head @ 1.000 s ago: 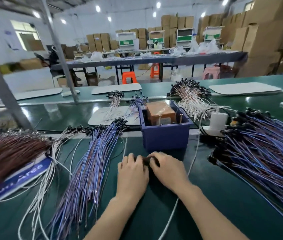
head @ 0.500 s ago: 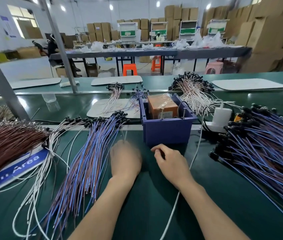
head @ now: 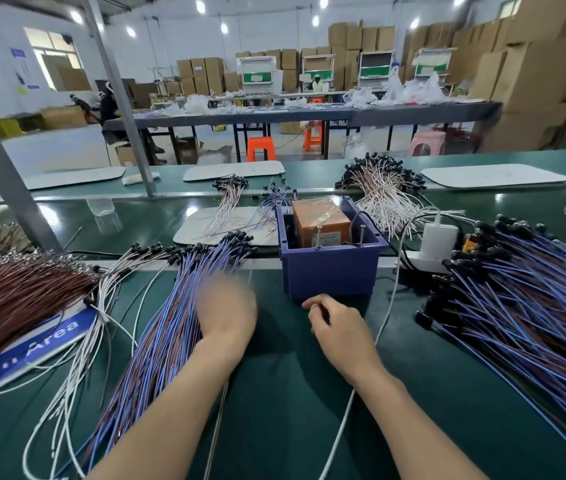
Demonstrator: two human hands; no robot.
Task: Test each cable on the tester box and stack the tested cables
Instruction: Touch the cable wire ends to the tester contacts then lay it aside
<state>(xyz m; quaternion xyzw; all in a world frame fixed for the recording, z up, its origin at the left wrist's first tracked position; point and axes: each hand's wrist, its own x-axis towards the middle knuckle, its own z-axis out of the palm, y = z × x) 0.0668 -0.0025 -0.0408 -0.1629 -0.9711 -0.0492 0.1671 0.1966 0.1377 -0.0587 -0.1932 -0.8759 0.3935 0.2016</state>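
Curled fingers of the right hand sit just in front of the blue bin holding the orange tester box; whether that grip pinches anything cannot be told. The left hand is blurred over the stacked blue cables, its grip unreadable. These cables lie lengthwise on the desk, their black connectors pointing away from the person.

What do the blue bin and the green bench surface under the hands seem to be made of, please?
The blue bin looks like moulded plastic, matte: uniform colour, a flanged rim. The green bench surface seems a rubbery or vinyl mat, smooth and dull, with soft shadows and no glare.
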